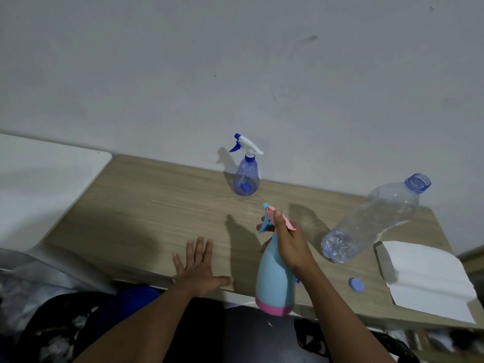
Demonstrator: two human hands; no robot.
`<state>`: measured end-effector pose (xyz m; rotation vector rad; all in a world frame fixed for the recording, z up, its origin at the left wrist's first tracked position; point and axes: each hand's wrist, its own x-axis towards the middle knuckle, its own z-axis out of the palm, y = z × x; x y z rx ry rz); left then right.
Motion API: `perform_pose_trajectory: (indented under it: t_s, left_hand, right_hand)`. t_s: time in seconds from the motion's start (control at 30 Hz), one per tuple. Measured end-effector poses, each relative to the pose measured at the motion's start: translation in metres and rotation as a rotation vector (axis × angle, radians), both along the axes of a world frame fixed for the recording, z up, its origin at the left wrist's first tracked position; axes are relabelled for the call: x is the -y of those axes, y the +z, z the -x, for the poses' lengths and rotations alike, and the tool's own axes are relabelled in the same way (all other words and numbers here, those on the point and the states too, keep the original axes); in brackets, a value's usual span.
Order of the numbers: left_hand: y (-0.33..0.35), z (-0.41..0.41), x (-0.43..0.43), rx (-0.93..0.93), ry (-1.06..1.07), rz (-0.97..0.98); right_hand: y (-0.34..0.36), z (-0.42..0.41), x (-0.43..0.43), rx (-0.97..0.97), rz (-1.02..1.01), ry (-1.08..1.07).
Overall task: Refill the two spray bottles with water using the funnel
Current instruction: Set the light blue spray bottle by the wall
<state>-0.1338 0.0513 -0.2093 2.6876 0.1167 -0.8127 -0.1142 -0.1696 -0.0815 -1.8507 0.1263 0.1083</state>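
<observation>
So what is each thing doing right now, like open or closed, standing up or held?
Light blue spray bottle: held by the neck, sprayer on.
Right hand: gripping that bottle.
Left hand: flat on the table, holding nothing.
Clear blue spray bottle: standing upright, sprayer on.
Big water bottle: cap off, looks nearly empty.
Blue cap: lying loose on the table.
White paper: lying folded.

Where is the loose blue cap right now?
The cap lies flat near the table's front edge on the right, between the right hand and the white paper, below the empty water bottle.
</observation>
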Motion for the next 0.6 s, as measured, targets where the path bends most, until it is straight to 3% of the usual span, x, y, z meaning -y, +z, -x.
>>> perform_pose_trajectory:
  t_s: [0.23, 0.6]
  left_hand:
    - [0.007, 0.001, -0.004, -0.057, -0.027, 0.014]
    - [0.014, 0.004, -0.003, -0.072, -0.041, 0.013]
  right_hand:
    - [-0.003, 0.010, 0.028, -0.168, 0.235, 0.141]
    - [-0.013, 0.009, 0.043, -0.198, 0.329, 0.124]
